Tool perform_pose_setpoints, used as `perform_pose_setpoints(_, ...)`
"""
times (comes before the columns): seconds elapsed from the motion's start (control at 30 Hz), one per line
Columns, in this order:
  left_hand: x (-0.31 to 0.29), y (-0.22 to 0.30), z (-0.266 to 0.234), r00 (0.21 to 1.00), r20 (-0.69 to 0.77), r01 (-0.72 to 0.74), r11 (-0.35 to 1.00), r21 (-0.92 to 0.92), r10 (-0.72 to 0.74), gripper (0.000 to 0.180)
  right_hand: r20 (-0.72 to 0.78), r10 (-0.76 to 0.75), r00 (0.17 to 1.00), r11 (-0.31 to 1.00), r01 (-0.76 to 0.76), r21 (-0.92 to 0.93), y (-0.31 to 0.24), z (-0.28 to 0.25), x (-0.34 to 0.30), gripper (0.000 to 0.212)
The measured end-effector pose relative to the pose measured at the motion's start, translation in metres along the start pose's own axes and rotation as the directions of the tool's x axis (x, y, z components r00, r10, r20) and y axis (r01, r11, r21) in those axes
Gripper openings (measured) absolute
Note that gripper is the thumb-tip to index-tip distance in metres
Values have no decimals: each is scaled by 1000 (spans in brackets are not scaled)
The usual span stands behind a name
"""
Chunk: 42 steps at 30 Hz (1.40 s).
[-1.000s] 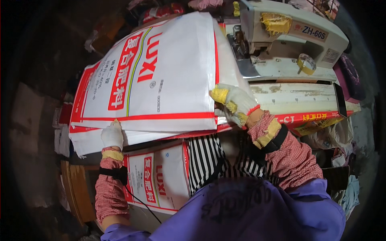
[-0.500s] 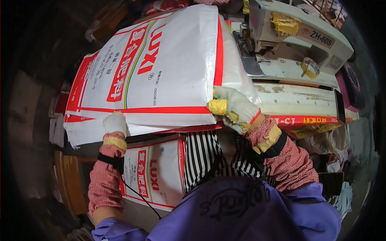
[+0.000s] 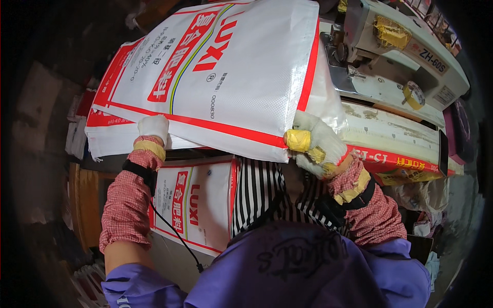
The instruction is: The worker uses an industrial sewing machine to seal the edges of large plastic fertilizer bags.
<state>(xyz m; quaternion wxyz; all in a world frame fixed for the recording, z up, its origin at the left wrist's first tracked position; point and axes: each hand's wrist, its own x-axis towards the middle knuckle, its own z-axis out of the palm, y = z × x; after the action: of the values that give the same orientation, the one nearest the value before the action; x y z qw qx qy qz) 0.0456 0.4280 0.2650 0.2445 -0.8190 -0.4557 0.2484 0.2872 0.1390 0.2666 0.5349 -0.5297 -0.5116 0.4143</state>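
Note:
A white woven sack (image 3: 246, 77) with red bands and print lies on top of a stack of sacks (image 3: 123, 141), skewed against the ones below. My right hand (image 3: 316, 141), in a whitish glove with yellow tape round the fingers, is closed on the sack's near right corner. At the near edge, toward the left, my left hand (image 3: 154, 128) in a white glove is closed on the same sack; its fingertips are hidden. Below the stack, by my striped clothing, lies another printed sack (image 3: 210, 195).
At the right stands a pale sewing machine (image 3: 411, 56) with a roll of yellow tape (image 3: 413, 95) on its bed. A worn pale ledge (image 3: 395, 133) runs below it, above a red-and-yellow printed sack (image 3: 411, 172). A wooden piece (image 3: 88, 205) stands at the left.
The top sack has slid to the right and turned slightly, uncovering more of the stack at its left. Both my hands have stayed on it; the right one has moved right with the corner.

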Motion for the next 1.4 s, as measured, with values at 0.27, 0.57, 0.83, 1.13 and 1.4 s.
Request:
perform_pose_setpoints(0.27,-8,2,-1,998,-53,-23,999,-36,21,19,-71,443,894,818,-370,440,-12,0,-11,27)
perform_pose_setpoints(0.57,-24,-1,5,997,-63,-44,999,6,44,19,-183,321,929,887,-228,401,-1,20,-24,31)
perform_pose_setpoints(0.83,-21,2,8,998,-47,45,999,26,-44,23,-52,418,907,898,-404,175,12,23,-35,28)
perform_pose_setpoints(1.13,-10,-9,36,996,-61,62,996,-61,-66,25,-58,556,829,764,-483,428,-8,36,-24,27)
perform_pose_setpoints(1.4,-39,-173,130,974,-77,174,914,-366,-215,20,392,-234,890,925,328,-192,-32,66,-26,25)
